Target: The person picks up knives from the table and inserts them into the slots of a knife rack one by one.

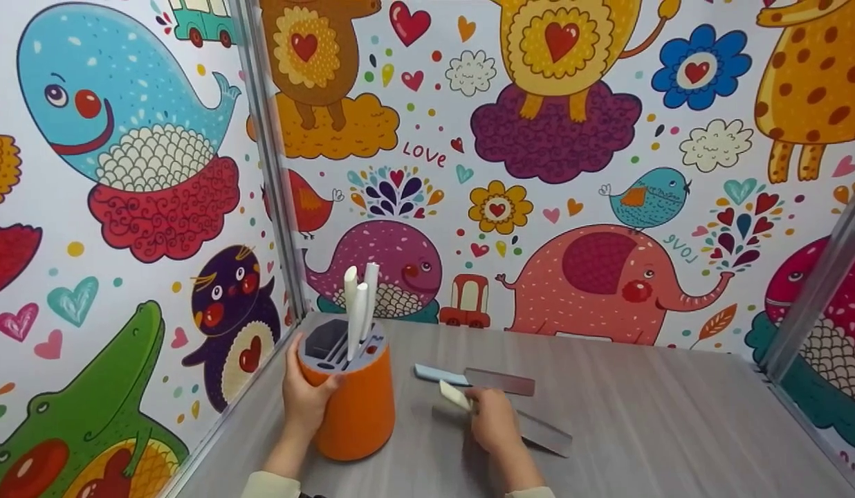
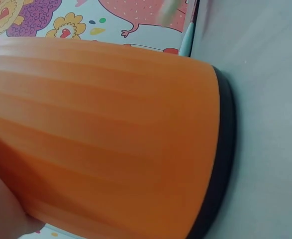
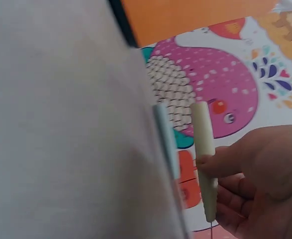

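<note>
My left hand (image 1: 304,398) holds the left side of an orange knife block (image 1: 358,418), thumb near its grey slotted top. In the left wrist view the block's ribbed side (image 2: 126,124) fills most of the picture. Several white handles (image 1: 358,318) stick up from the slots. To the right of the block, my right hand (image 1: 494,423) pinches the cream handle of a knife (image 1: 454,395), whose broad blade points right and toward me. The right wrist view shows thumb and fingers on that handle (image 3: 204,134). Just beyond lies a knife with a light blue handle (image 1: 440,375).
A grey wood-grain table (image 1: 649,408) carries everything. Walls with cartoon animals rise at the back (image 1: 434,69) and left (image 1: 144,290), joined by a metal corner post (image 1: 272,152). Another metal post (image 1: 815,283) stands at the right.
</note>
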`<state>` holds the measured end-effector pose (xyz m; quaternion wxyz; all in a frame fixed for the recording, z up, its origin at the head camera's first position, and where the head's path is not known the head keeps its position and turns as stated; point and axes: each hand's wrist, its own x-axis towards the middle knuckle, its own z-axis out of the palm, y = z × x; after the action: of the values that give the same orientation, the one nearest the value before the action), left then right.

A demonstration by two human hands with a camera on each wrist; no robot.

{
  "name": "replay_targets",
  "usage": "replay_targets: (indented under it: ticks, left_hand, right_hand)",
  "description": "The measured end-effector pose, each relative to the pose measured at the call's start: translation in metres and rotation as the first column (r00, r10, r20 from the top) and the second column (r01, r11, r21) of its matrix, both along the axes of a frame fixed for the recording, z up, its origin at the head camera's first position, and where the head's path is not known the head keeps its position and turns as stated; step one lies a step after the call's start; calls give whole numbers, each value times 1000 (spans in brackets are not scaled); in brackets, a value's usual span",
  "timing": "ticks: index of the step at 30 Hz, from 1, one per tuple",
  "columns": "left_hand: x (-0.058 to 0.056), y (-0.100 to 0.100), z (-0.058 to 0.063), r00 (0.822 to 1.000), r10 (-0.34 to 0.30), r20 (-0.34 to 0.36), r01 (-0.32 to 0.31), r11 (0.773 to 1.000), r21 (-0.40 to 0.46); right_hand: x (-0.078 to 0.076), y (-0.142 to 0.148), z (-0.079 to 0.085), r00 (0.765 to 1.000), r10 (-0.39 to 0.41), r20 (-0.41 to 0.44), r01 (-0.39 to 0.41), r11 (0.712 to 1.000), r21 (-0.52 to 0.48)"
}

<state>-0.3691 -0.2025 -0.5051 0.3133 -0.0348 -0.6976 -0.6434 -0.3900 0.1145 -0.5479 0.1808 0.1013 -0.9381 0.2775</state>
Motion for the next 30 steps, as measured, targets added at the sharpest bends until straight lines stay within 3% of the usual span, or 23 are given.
replay_targets:
  ticks: [5, 9, 14, 20, 23, 27, 30]
  left_hand:
    - [1, 0, 0, 1000, 17, 12, -17, 1000, -8]
    - [-1, -1, 2, 1000, 22, 21, -22, 1000, -20]
    - [-1, -4, 3, 1000, 31, -4, -31, 999, -23]
    - [2, -6, -4, 999, 34, 7, -33, 999, -32]
    - [3, -5, -5, 999, 29, 14, -29, 999, -18]
    - [12, 3, 8, 999, 30, 15, -30, 999, -10]
    - [10, 4, 9, 999, 45, -4, -45, 999, -26]
  right_hand:
    - [4, 5, 24, 997, 81, -10, -81, 989, -121]
    - [6, 10, 45, 990, 136, 33, -120, 949, -291]
    - [9, 13, 65, 970, 241, 33, -195, 851, -487]
    - [20, 13, 74, 930, 362, 59, -240, 724, -647]
    - [23, 14, 75, 914, 406, 18, -280, 661, -696]
    - [23, 11, 76, 894, 446, -49, -324, 566, -758]
    - [24, 6, 78, 880, 465, -91, -348, 504, -791]
